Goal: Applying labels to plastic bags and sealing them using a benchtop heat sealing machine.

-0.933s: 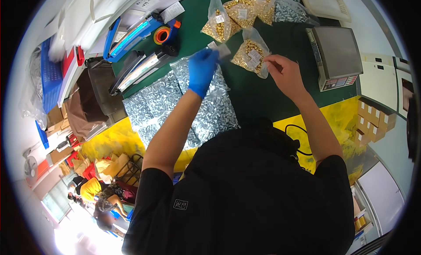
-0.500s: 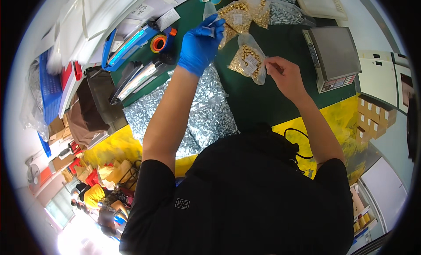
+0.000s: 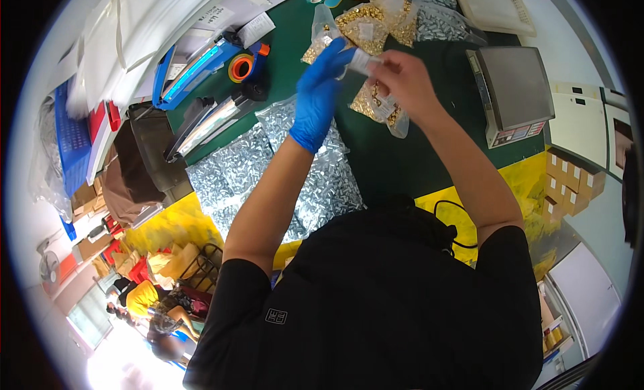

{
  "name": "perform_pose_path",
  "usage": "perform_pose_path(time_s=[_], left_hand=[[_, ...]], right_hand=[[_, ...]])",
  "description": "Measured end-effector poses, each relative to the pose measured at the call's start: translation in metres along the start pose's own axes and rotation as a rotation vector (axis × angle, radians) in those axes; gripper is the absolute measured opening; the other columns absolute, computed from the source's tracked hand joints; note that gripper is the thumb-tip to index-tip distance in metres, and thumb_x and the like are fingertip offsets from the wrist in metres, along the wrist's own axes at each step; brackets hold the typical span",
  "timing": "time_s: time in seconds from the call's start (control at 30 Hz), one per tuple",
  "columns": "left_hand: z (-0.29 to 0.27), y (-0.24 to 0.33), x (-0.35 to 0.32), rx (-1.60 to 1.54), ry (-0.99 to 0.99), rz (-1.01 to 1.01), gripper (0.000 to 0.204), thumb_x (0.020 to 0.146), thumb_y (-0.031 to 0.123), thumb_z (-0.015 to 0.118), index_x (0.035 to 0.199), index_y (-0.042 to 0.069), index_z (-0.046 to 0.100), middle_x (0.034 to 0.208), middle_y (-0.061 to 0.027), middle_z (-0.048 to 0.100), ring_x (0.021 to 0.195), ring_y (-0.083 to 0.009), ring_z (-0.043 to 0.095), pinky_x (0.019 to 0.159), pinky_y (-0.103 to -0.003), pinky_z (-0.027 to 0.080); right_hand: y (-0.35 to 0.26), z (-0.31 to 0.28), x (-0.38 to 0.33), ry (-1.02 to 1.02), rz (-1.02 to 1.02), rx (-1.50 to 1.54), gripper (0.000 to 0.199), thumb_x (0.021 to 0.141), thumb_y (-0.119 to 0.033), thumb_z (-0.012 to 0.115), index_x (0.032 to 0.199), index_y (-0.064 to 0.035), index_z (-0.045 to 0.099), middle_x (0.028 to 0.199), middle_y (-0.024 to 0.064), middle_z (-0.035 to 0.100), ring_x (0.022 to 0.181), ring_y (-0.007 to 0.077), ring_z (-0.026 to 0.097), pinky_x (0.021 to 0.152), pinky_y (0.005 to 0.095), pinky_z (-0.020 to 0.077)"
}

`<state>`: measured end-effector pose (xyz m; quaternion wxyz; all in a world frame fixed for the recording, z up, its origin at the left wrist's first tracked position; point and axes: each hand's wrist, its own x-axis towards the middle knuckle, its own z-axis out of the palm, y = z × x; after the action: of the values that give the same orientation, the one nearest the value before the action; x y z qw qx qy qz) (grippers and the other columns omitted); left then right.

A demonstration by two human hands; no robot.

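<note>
My left hand, in a blue glove, and my bare right hand meet above the green table. Both pinch a small white label between their fingertips. Just under the right hand lies a clear bag of gold-coloured small parts with a white tag on it. More bags of gold parts are heaped farther back, close to the left fingertips.
Clear bags of silver parts lie under my left forearm. A grey weighing scale stands at the right. At the left are an orange tape roll, a blue tool and a dark tray. A yellow floor shows below the table's edge.
My left hand has drawn back from the far bags toward the right hand. The right hand has lifted off the table, and both now meet on the white label.
</note>
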<state>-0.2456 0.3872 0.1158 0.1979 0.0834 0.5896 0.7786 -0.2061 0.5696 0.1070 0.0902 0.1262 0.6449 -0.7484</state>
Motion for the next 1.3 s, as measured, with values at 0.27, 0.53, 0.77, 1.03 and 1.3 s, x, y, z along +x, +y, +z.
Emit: perform_pose_path(time_s=[0.27, 0.53, 0.77, 1.03, 1.3], left_hand=[[-0.103, -0.092, 0.009, 0.347, 0.345, -0.107, 0.031, 0.083, -0.002, 0.052, 0.107, 0.001, 0.071, 0.101, -0.0132, 0.073, 0.092, -0.0209, 0.069, 0.089, -0.033, 0.052], [-0.128, -0.135, 0.024, 1.406, 0.174, 0.000, 0.036, 0.082, 0.031, 0.071, 0.110, 0.008, 0.071, 0.110, -0.0188, 0.068, 0.101, -0.0372, 0.064, 0.089, -0.045, 0.052], [-0.109, -0.147, 0.038, 1.509, 0.103, -0.289, 0.040, 0.081, 0.031, 0.071, 0.113, 0.009, 0.066, 0.120, -0.0175, 0.061, 0.110, -0.0360, 0.060, 0.092, -0.045, 0.051], [-0.113, -0.147, 0.040, 0.887, 0.363, -0.364, 0.030, 0.085, 0.025, 0.071, 0.109, 0.008, 0.066, 0.107, -0.0155, 0.068, 0.093, -0.0309, 0.066, 0.082, -0.037, 0.052], [-0.050, -0.038, -0.021, -0.053, 0.260, -0.241, 0.019, 0.090, 0.004, 0.066, 0.108, 0.000, 0.065, 0.092, -0.0059, 0.071, 0.077, -0.0132, 0.064, 0.075, -0.026, 0.051]], right_hand=[[-0.006, -0.046, 0.091, 0.375, -0.330, -0.823, 0.023, 0.090, -0.027, 0.071, 0.087, -0.0035, 0.072, 0.064, 0.0011, 0.066, 0.052, 0.0090, 0.057, 0.054, 0.0264, 0.0466], [0.031, -0.060, 0.094, 0.560, -0.637, -0.792, 0.022, 0.096, -0.023, 0.062, 0.110, -0.0081, 0.070, 0.069, 0.0033, 0.069, 0.061, 0.0146, 0.064, 0.062, 0.0293, 0.0506], [0.019, -0.050, 0.022, 0.421, -0.221, -0.523, 0.021, 0.097, -0.014, 0.061, 0.113, -0.0046, 0.069, 0.075, 0.0007, 0.066, 0.072, 0.0073, 0.062, 0.068, 0.0233, 0.0473], [0.008, -0.044, -0.006, 0.373, -0.122, -0.457, 0.018, 0.097, -0.011, 0.061, 0.111, -0.0031, 0.070, 0.080, -0.0001, 0.066, 0.073, 0.0042, 0.059, 0.065, 0.0202, 0.0442], [0.006, -0.003, -0.007, 0.065, -0.246, -0.373, 0.017, 0.097, -0.013, 0.063, 0.107, -0.0005, 0.068, 0.085, 0.0012, 0.068, 0.076, 0.0048, 0.061, 0.067, 0.0211, 0.0471]])
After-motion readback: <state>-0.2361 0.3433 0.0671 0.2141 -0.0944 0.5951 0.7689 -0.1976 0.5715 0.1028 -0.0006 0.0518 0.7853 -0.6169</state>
